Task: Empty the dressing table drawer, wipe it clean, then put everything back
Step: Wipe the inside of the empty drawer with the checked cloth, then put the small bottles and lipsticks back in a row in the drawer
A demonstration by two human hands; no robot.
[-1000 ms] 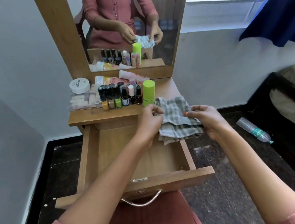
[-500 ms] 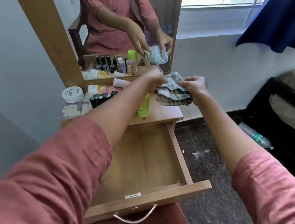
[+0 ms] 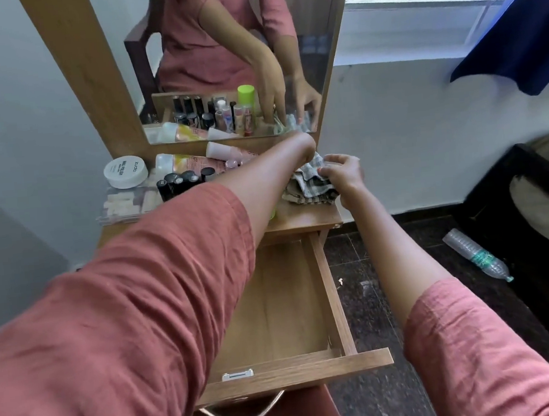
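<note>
Setting the checked cloth (image 3: pixel 309 188) on the tabletop's (image 3: pixel 304 217) right end, the right hand (image 3: pixel 343 172) pinches its fold, the left hand's (image 3: pixel 300 144) grip unclear; the forearm could topple the nearby bottles (image 3: pixel 181 182).

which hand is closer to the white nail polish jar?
Left. The left hand reaches over the tabletop at the cloth's back edge, right of the white jar. The right hand is on the cloth's far side, farther from the jar.
</note>
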